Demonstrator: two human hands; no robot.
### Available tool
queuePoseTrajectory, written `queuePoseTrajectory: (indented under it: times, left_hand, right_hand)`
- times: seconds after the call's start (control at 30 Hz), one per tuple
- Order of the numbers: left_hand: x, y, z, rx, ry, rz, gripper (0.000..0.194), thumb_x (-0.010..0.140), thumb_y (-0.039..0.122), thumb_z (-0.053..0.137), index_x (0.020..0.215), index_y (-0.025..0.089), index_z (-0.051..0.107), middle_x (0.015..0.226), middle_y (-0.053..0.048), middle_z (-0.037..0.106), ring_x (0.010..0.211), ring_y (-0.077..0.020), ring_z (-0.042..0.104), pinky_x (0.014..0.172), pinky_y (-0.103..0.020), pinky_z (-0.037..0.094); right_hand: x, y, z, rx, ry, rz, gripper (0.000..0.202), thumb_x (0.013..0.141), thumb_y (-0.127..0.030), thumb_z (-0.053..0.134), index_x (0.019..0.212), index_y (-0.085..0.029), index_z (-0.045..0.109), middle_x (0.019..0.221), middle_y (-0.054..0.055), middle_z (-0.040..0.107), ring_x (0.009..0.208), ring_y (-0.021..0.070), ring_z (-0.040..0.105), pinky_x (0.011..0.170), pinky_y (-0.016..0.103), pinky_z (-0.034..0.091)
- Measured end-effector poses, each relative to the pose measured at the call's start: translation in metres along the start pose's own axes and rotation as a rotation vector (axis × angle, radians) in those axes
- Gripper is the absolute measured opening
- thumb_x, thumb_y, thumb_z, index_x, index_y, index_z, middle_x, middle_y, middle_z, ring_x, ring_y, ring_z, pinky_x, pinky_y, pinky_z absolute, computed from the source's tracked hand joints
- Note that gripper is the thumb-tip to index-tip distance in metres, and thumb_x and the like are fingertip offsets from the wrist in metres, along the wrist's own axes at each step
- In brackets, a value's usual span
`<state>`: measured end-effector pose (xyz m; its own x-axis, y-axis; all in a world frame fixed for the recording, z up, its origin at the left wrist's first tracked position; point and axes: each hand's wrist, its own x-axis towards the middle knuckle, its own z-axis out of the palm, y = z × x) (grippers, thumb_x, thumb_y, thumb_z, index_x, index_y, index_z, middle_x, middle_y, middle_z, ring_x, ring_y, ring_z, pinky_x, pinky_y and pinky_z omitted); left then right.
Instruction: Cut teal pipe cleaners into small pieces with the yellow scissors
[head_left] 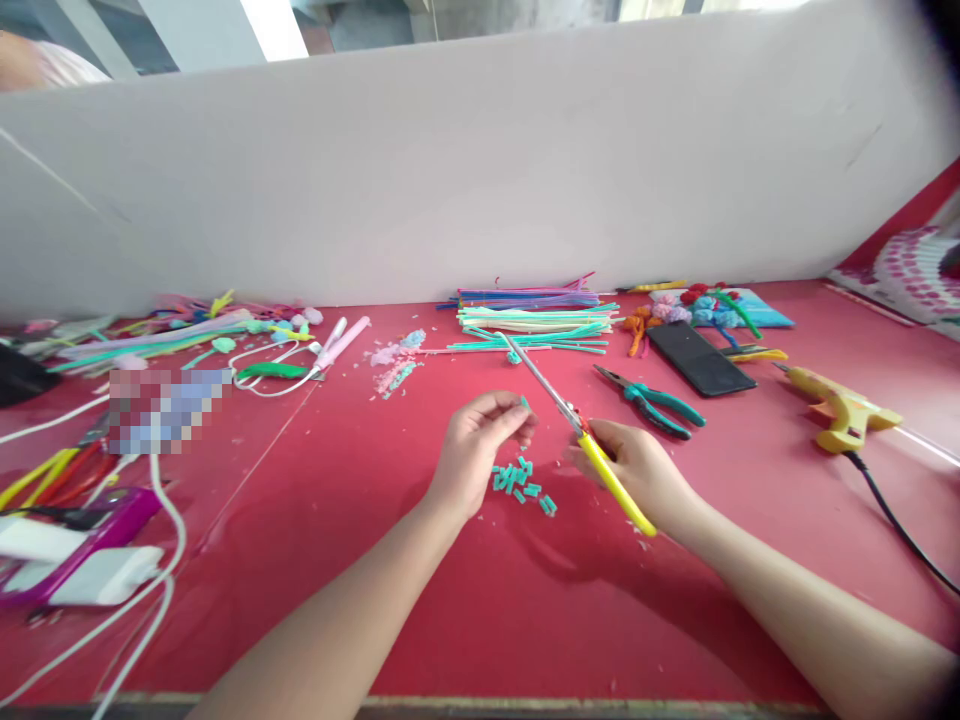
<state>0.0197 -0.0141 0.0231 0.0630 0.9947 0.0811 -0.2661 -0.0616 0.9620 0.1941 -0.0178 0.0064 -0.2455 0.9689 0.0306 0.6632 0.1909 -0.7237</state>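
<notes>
My left hand [480, 440] is closed in a pinch, and a small teal pipe cleaner piece [524, 404] pokes out at its fingertips. In my right hand [637, 465] is a pair of scissors [616, 484] with yellow handles. Their long metal blades point up and to the left, past the left fingertips; whether they are parted is hard to tell. Below and between the hands lie several short cut teal pipe cleaner pieces [517, 478] on the red table [480, 620]. Part of the right hand's fingers is hidden behind the scissor handles.
Bundles of pipe cleaners [532, 322] lie at the back. Pliers [656, 403], a black phone [701, 358] and a yellow glue gun [840, 408] rest to the right. White cables [169, 500] and a curling-iron-like pink tool [341, 345] are on the left. A pale partition [480, 180] stands behind.
</notes>
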Motion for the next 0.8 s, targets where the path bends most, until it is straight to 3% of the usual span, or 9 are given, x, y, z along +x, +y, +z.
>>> queuePoseTrajectory:
  times: [0.2, 0.4, 0.53, 0.6, 0.7, 0.8]
  left_hand:
    - [-0.006, -0.006, 0.008, 0.230, -0.234, -0.137, 0.013, 0.071, 0.027, 0.051, 0.070, 0.015, 0.056, 0.061, 0.001, 0.054, 0.057, -0.0088, 0.050, 0.058, -0.022, 0.040]
    - [-0.011, -0.010, 0.013, 0.377, -0.381, -0.141, 0.017, 0.073, 0.030, 0.048, 0.068, 0.014, 0.053, 0.058, 0.001, 0.047, 0.054, -0.0080, 0.044, 0.052, -0.021, 0.036]
    - [-0.007, -0.011, 0.007, 0.525, -0.296, -0.055, 0.016, 0.074, 0.030, 0.045, 0.070, 0.016, 0.053, 0.060, 0.001, 0.047, 0.057, -0.0088, 0.045, 0.055, -0.021, 0.037]
    - [-0.002, -0.012, 0.001, 0.647, -0.235, 0.010, 0.015, 0.074, 0.029, 0.045, 0.071, 0.017, 0.053, 0.062, 0.001, 0.049, 0.058, -0.0093, 0.046, 0.056, -0.021, 0.037]
    - [0.005, -0.015, -0.009, 0.808, -0.173, 0.097, 0.014, 0.072, 0.027, 0.045, 0.068, 0.017, 0.054, 0.063, 0.002, 0.052, 0.059, -0.0094, 0.047, 0.057, -0.020, 0.037]
    - [0.009, -0.019, -0.014, 0.908, -0.154, 0.158, 0.013, 0.072, 0.025, 0.045, 0.067, 0.017, 0.054, 0.064, 0.002, 0.054, 0.059, -0.0096, 0.047, 0.058, -0.021, 0.036]
  right_hand:
    - [-0.003, -0.009, -0.008, 0.427, -0.054, 0.099, 0.025, 0.070, -0.038, 0.047, 0.081, -0.017, 0.053, 0.046, -0.006, 0.041, 0.038, 0.0067, 0.039, 0.036, 0.018, 0.028]
    - [-0.003, -0.007, -0.006, 0.435, -0.076, 0.119, 0.020, 0.069, -0.035, 0.047, 0.073, -0.016, 0.053, 0.045, -0.005, 0.043, 0.033, 0.0045, 0.036, 0.033, 0.016, 0.026]
    - [0.005, 0.002, -0.012, 0.297, 0.042, 0.129, 0.020, 0.069, -0.036, 0.045, 0.070, -0.016, 0.051, 0.045, -0.005, 0.044, 0.035, 0.0052, 0.036, 0.035, 0.017, 0.026]
    - [0.012, 0.010, -0.019, 0.111, 0.143, 0.145, 0.023, 0.069, -0.038, 0.045, 0.069, -0.016, 0.051, 0.044, -0.004, 0.044, 0.036, 0.0064, 0.036, 0.037, 0.018, 0.024]
    - [0.024, 0.023, -0.028, -0.201, 0.160, 0.153, 0.024, 0.067, -0.038, 0.045, 0.059, -0.016, 0.049, 0.047, -0.001, 0.046, 0.041, 0.0085, 0.039, 0.039, 0.020, 0.021]
    - [0.032, 0.031, -0.029, -0.371, 0.093, 0.160, 0.023, 0.068, -0.036, 0.043, 0.056, -0.017, 0.048, 0.048, 0.001, 0.048, 0.044, 0.0099, 0.041, 0.042, 0.022, 0.021]
